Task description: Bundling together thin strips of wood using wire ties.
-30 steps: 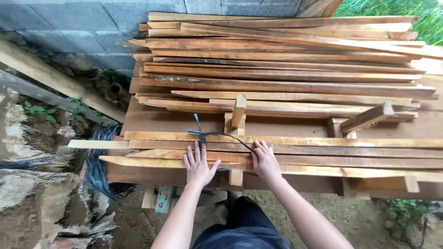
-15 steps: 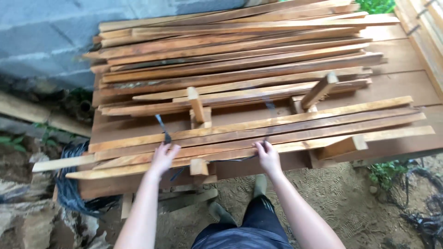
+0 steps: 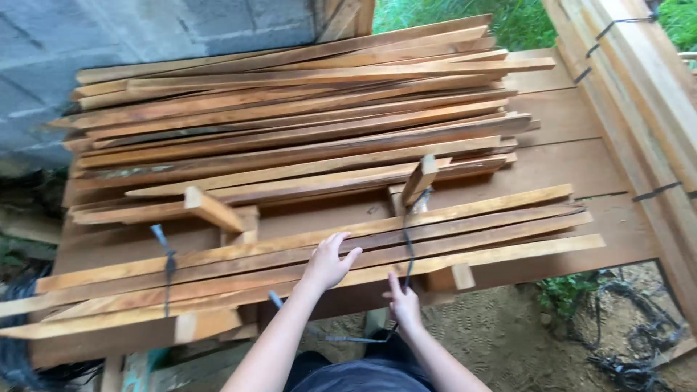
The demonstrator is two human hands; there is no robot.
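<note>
The right hand (image 3: 404, 303) pinches a dark binding strap (image 3: 409, 243) below the table's front edge. The left hand (image 3: 328, 261) rests open, fingers spread, on the front bundle of wooden slats (image 3: 465, 229). Beyond lies a larger slat pile (image 3: 290, 123) against a block wall (image 3: 109, 36).

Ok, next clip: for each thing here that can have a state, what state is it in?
Left hand: open, palm flat on the front slats.
Right hand: at the bench edge, fingers on the dark strap.
Front slats: lying flat, bundled.
Left strap: tied around the slats.
Dark strap: looped over the slats, its end loose below.
Rear stack: piled loose, unbound.
</note>
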